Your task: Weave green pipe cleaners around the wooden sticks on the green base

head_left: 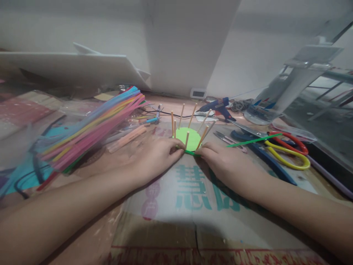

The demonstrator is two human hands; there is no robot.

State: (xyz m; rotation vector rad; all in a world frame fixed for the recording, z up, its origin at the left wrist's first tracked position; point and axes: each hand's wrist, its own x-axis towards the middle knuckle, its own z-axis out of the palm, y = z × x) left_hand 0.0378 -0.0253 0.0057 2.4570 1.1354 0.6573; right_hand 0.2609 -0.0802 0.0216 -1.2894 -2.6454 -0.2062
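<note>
A round light-green base (188, 137) lies ahead of me, with several thin wooden sticks (204, 137) standing upright around its rim. Along its near edge runs a green pipe cleaner (192, 153), in front of the sticks. My left hand (171, 151) pinches it at the base's near left side. On the near right, my right hand (213, 154) has its fingers closed on the same pipe cleaner, whose long free end sticks out beyond the hand to the right. Both hands partly hide the base's edge.
Left lies a bundle of coloured pipe cleaners (93, 129) in clear plastic. Scissors with red and yellow handles (289, 154) lie at right, near a blue-handled tool (264, 162). Behind are a blue glue gun (217, 107), a small white display (198, 93) and a clear container (261, 108).
</note>
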